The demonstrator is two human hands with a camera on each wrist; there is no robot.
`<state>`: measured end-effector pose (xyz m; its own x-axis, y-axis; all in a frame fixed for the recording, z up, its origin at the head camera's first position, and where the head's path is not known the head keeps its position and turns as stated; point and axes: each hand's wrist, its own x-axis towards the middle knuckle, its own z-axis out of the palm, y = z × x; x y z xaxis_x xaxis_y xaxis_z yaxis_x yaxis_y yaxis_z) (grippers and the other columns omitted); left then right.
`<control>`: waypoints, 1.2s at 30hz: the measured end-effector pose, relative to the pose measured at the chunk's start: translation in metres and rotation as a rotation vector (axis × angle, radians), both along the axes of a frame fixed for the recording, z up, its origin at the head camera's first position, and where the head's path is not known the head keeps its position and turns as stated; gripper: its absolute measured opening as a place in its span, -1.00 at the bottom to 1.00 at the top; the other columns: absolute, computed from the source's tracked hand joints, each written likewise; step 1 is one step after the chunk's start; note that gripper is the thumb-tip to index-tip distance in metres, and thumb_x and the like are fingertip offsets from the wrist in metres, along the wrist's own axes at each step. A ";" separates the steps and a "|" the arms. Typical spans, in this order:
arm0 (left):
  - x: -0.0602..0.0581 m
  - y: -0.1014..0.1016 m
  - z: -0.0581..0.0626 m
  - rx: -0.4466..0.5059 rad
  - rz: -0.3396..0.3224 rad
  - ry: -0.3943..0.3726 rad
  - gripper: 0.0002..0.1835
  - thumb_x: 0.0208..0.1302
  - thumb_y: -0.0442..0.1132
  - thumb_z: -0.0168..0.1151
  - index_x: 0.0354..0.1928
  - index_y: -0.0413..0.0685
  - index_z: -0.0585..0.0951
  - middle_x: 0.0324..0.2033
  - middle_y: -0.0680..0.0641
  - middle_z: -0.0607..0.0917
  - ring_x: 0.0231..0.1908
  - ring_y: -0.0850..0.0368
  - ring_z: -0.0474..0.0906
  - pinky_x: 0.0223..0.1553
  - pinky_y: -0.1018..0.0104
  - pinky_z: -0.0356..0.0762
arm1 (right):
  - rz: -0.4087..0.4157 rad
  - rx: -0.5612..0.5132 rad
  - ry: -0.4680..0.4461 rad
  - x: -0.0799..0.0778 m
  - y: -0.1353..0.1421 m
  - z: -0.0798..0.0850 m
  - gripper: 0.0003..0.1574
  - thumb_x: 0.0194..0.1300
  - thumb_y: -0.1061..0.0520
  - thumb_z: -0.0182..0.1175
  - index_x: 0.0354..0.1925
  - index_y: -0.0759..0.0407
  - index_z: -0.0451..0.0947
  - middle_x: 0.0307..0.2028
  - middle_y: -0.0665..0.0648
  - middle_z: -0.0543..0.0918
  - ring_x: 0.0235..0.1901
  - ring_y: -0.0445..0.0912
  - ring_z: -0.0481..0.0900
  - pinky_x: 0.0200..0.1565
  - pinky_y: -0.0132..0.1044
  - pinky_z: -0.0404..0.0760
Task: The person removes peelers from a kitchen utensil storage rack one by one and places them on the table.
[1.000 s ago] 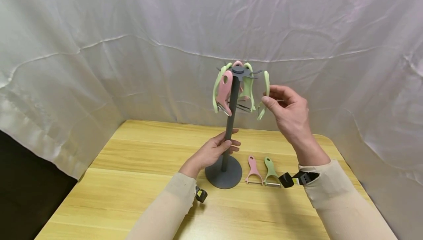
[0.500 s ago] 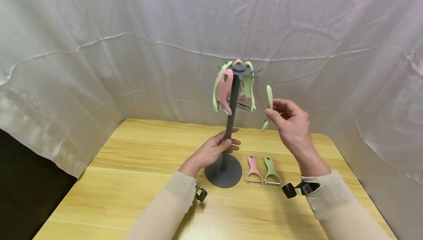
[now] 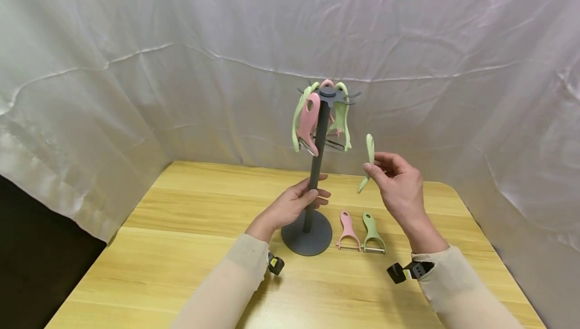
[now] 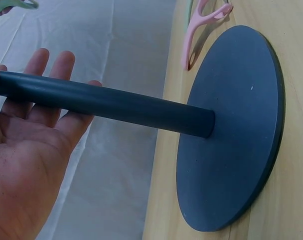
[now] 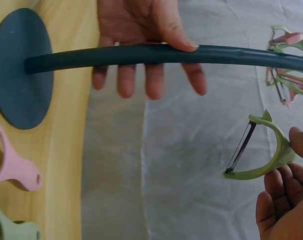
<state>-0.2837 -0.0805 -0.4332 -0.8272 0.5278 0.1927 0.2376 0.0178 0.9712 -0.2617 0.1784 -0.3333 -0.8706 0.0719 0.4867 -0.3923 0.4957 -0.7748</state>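
A dark grey stand [image 3: 315, 168] rises from a round base [image 3: 306, 233] on the table. My left hand [image 3: 292, 207] holds its pole low down, thumb in front and fingers behind, as the left wrist view's hand [image 4: 36, 130] also shows. Right of the pole, my right hand [image 3: 401, 183] pinches a light green Y-shaped peeler [image 3: 370, 149] by its handle, apart from the stand. That peeler's blade end [image 5: 261, 165] points toward the pole in the right wrist view. On the stand's hooks hang pink peelers [image 3: 309, 120] and green peelers [image 3: 342, 117].
A pink peeler [image 3: 347, 231] and a green peeler [image 3: 371, 233] lie side by side right of the base. The wooden table [image 3: 190, 248] is bounded by pale hanging cloth [image 3: 226, 107] at the back and sides.
My right hand has moved down with the green peeler, away from the hooks near the top of the stand. My left hand stays on the pole.
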 end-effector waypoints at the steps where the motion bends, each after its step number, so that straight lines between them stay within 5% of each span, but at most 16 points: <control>1: 0.000 0.000 0.000 0.000 -0.001 -0.002 -0.44 0.68 -0.06 -0.01 0.62 0.14 0.29 0.26 -0.30 0.66 0.26 -0.18 0.66 0.35 -0.07 0.54 | -0.010 0.010 -0.001 0.000 0.001 -0.002 -0.63 0.39 0.04 0.46 0.06 0.21 0.74 -0.18 0.23 0.79 -0.29 -0.31 0.61 -0.28 -0.59 0.57; 11: -0.001 0.001 0.003 0.014 -0.001 -0.011 -0.47 0.69 -0.14 -0.03 0.61 0.12 0.30 0.27 -0.40 0.62 0.27 -0.24 0.65 0.38 -0.16 0.48 | -0.104 0.129 -0.053 0.003 0.012 -0.025 -0.60 0.40 -0.03 0.45 0.05 0.19 0.72 -0.21 0.22 0.80 -0.34 -0.37 0.58 -0.34 -0.59 0.52; 21: -0.001 -0.001 0.003 -0.002 0.000 0.007 -0.45 0.68 -0.07 -0.01 0.61 0.15 0.30 0.25 -0.26 0.68 0.24 -0.15 0.68 0.34 -0.04 0.55 | -0.186 0.234 -0.085 0.002 0.025 -0.050 -0.59 0.38 -0.07 0.45 -0.01 0.21 0.72 -0.26 0.17 0.79 -0.33 -0.13 0.64 -0.32 -0.50 0.45; 36: -0.001 0.000 0.000 0.024 -0.013 -0.011 -0.42 0.66 -0.05 0.00 0.62 0.11 0.29 0.27 -0.37 0.63 0.27 -0.23 0.65 0.35 -0.11 0.52 | -0.221 0.414 -0.212 0.006 0.060 -0.088 -0.45 0.43 -0.16 0.38 -0.01 0.33 0.67 -0.23 0.24 0.77 -0.28 0.12 0.70 -0.18 0.04 0.55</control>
